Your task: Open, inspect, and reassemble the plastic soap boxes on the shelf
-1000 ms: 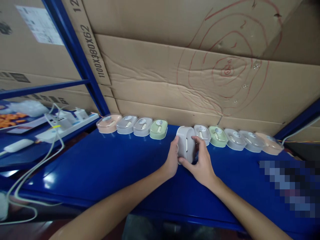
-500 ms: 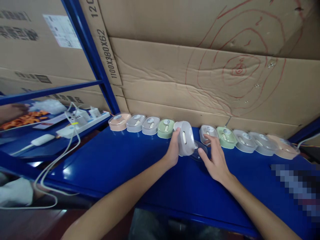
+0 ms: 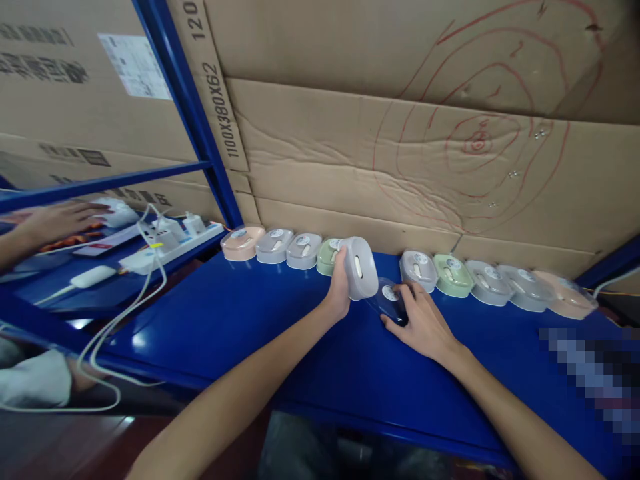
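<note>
green box (image 3: pixel 327 256) half hidden behind left hand (image 3: pixel 341 293), pixelated patch (image 3: pixel 595 360) at right

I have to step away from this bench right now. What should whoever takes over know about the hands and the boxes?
Left hand: grips the grey box, lifted and tipped on its side.
Right hand: on the clear lid, which lies on the blue table.
Row of boxes along the cardboard wall has a gap where this one belongs.
Done: lid off the grey box.
Left: lid not refitted, box not back in the row.
</note>
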A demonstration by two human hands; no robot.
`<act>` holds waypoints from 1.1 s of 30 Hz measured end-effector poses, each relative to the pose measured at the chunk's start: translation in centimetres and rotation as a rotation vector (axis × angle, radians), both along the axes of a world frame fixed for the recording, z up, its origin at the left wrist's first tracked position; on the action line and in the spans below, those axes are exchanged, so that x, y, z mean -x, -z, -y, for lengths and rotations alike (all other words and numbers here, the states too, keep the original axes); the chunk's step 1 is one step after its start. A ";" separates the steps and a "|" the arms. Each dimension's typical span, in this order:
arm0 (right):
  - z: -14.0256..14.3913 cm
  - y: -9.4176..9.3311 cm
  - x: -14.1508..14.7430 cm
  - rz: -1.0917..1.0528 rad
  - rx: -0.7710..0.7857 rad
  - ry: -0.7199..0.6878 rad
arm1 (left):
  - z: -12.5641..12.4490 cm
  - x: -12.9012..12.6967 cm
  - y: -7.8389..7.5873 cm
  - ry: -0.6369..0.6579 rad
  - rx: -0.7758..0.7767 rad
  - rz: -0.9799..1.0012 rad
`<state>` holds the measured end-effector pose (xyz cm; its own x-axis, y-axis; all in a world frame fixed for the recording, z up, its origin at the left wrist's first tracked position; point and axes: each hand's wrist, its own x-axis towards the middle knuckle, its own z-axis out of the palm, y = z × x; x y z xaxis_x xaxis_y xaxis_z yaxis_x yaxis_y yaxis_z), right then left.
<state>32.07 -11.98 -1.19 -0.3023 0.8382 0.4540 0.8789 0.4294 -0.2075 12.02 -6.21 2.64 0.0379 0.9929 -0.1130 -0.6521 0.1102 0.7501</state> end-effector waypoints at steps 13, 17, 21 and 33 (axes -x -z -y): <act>-0.1 -0.4 -0.3 -0.341 0.039 0.166 | -0.3 0.3 -0.6 -0.126 -0.008 0.027; -0.3 -0.2 -0.4 -0.509 0.001 0.155 | 0.0 0.1 -0.2 -0.093 -0.013 0.025; 0.0 0.0 0.0 -0.573 0.002 0.114 | 0.9 -0.9 0.6 0.065 -0.047 -0.040; 1.2 0.4 1.1 -0.529 0.024 -0.039 | 2.6 -1.8 1.6 0.309 -0.211 -0.180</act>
<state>31.02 -13.16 -1.57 -0.0683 0.8430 0.5336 0.6348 0.4493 -0.6286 13.81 -8.76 1.02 0.3361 0.9399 0.0600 -0.4687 0.1117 0.8762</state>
